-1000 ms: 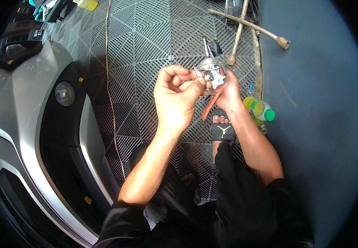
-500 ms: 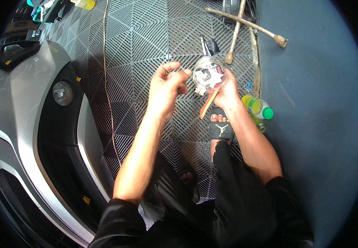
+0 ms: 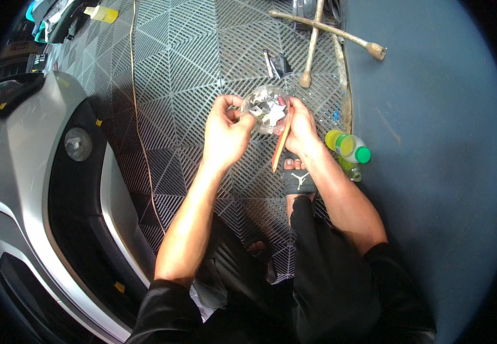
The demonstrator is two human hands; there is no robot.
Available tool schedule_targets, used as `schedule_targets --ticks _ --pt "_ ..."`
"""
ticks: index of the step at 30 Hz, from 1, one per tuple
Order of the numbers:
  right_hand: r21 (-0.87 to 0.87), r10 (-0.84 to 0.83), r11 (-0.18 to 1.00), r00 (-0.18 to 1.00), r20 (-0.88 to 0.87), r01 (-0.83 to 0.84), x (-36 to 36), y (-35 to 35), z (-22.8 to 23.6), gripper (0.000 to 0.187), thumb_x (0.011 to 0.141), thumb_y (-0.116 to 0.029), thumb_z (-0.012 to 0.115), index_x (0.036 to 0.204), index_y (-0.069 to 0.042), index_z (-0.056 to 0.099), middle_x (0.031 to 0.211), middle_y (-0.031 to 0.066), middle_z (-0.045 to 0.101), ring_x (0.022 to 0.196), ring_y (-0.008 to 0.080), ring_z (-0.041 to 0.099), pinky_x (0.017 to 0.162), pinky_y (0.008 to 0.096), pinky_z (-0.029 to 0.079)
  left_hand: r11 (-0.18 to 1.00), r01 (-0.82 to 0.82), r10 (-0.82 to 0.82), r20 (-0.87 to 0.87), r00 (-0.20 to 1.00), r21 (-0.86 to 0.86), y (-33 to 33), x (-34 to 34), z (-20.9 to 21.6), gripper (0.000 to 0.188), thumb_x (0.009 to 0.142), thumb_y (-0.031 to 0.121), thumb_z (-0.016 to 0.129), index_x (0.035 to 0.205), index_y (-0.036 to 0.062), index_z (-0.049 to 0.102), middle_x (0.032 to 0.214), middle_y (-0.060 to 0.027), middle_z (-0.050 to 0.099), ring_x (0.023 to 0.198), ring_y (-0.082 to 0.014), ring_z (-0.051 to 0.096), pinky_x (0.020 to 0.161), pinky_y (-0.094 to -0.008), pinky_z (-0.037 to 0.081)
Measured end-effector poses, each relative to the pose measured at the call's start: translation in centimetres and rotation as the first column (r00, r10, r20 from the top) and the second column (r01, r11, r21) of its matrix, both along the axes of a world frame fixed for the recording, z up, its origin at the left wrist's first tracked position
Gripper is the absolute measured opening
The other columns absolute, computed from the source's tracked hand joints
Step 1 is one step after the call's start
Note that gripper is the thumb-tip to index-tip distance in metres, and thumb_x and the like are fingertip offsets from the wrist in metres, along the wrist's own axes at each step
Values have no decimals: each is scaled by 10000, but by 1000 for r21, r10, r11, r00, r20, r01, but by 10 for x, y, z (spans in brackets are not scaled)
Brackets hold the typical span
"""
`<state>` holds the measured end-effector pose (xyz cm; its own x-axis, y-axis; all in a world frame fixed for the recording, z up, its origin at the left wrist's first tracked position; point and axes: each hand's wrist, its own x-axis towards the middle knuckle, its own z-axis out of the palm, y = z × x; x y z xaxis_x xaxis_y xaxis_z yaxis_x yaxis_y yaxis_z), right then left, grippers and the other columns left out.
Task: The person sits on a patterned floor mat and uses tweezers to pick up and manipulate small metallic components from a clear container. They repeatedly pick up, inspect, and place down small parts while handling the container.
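Observation:
A clear round plastic container (image 3: 256, 125) holds several small white, silver and black scraps (image 3: 272, 112), with one dark red piece at its right side. My left hand (image 3: 225, 129) grips the container's left rim, thumb on the near side and fingers curled. Around its right side is my right hand (image 3: 304, 131), which also carries a flat orange strip-like tool (image 3: 280, 150) pointing down toward me. Part of that tool is hidden by the hand, so its kind is unclear.
On the left stands a silver and black car bumper (image 3: 82, 200). A cross-shaped lug wrench (image 3: 317, 26), a small black object (image 3: 277, 64) and bottles (image 3: 349, 148) lie ahead and right, beside a dark blue-grey surface (image 3: 426, 172). A thin cable (image 3: 136, 114) crosses the grated floor (image 3: 191, 74).
My left hand, apart from the container half a second ago, has closed on its left rim. The container and my right hand have shifted slightly left in view, as has the whole scene.

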<state>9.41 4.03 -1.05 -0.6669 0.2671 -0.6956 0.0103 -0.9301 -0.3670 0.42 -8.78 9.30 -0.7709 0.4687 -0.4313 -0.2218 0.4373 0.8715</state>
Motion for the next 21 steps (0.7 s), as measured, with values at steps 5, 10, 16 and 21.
schedule_targets --ticks 5,10,16,21 --pt "92 -43 995 999 -12 44 -3 4 5 135 1036 -228 511 985 -108 545 757 75 623 416 134 491 384 275 398 996 -47 41 77 996 74 -8 -11 0 251 884 17 623 1116 12 524 720 -33 627 568 -83 534 509 -249 425" --pt "388 -162 912 986 47 132 1 22 6 80 950 -112 600 979 -50 561 964 141 746 438 90 509 386 252 444 988 -155 151 101 983 26 -23 -29 -13 257 872 2 611 1114 22 529 737 -62 638 555 -108 550 506 -247 448" --pt "438 -206 877 978 -24 195 -1 32 17 81 916 -55 629 977 -5 644 894 116 738 461 106 534 421 258 480 994 -80 88 109 990 -77 -4 -44 -66 292 862 73 645 1125 11 534 774 -89 672 590 -114 581 528 -268 464" --pt "404 -178 897 983 -46 181 1 33 17 89 918 -47 621 988 -1 651 853 99 718 491 103 557 434 257 496 984 45 -44 9 999 -174 37 -32 -121 305 796 163 712 1039 -1 630 781 -116 695 676 -182 668 653 -332 536"
